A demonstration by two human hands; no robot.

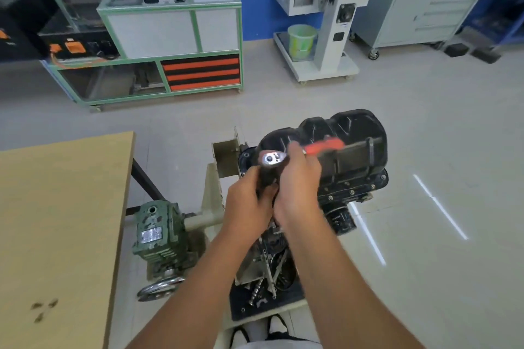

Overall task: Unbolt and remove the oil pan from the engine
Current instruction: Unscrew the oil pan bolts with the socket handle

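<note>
Both hands grip the ratchet (273, 158): left hand (249, 201), right hand (297, 181). Risk: socket slipping off an oil pan (340, 133) bolt.

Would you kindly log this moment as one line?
stage: unbolting | left hand: holds ratchet socket end | right hand: grips ratchet | oil pan: on engine, bolts visible

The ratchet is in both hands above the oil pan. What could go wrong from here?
1. The ratchet looks blurred and held in the air; if the right hand or left hand slips, it may fall onto the oil pan.
2. Flange bolts remain, so pulling the pan now would probably fail.
</note>
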